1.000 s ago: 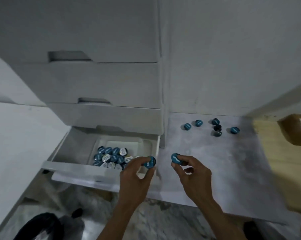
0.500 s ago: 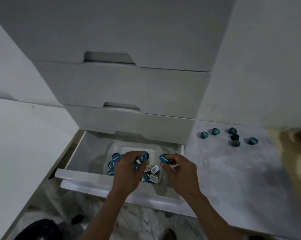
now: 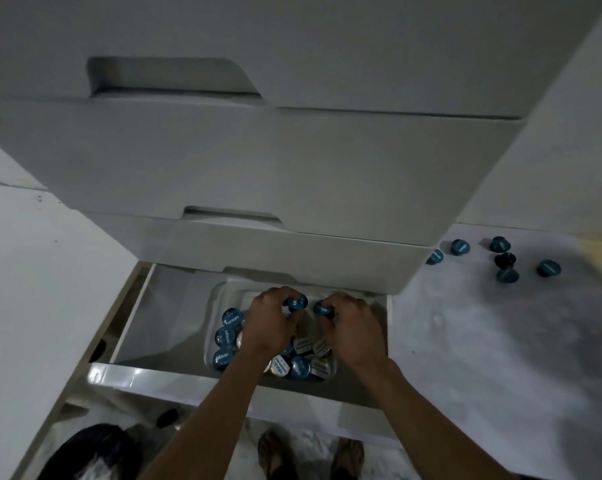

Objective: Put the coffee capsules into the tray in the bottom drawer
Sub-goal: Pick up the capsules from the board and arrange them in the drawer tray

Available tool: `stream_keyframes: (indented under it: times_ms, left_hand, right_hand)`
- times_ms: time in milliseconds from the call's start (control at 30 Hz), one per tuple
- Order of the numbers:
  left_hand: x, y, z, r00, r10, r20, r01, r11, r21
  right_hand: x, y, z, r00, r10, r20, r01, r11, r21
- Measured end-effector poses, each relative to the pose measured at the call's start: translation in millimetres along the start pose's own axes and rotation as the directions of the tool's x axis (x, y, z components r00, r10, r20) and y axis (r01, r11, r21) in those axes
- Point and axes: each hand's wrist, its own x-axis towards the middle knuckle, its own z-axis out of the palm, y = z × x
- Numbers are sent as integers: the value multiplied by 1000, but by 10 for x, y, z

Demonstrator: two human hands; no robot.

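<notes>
The bottom drawer (image 3: pixel 161 317) stands pulled out, and a clear tray (image 3: pixel 220 292) inside it holds several blue and silver coffee capsules (image 3: pixel 228 336). My left hand (image 3: pixel 273 323) pinches a blue capsule (image 3: pixel 296 302) above the far part of the tray. Beside it, my right hand (image 3: pixel 353 327) pinches another blue capsule (image 3: pixel 323 309). Both hands hover over the tray and hide part of its contents. Several more blue capsules (image 3: pixel 460 247) lie on the grey surface to the right.
Two shut drawers (image 3: pixel 258 168) overhang the open one from above. A white panel (image 3: pixel 26 271) lies to the left. The drawer's front edge (image 3: pixel 147 377) is near my forearms. My feet in sandals (image 3: pixel 275 452) and a dark object (image 3: pixel 91 452) are on the floor.
Both hands carried their capsules from beside the drawer to above the tray, then further toward its back. The view has moved closer and leftward.
</notes>
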Motion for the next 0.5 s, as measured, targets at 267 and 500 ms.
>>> stream_keyframes:
  times_ms: [267,500]
  left_hand:
    - [218,-141,169,988,14,153,-32,993,111]
    - [296,-150,232,978,-27,208,-4,989,149]
  right_hand:
    - [112,-10,123,999,-40,26,45,970,-239]
    - [140,-1,192,996,-75,48,87,940,-329]
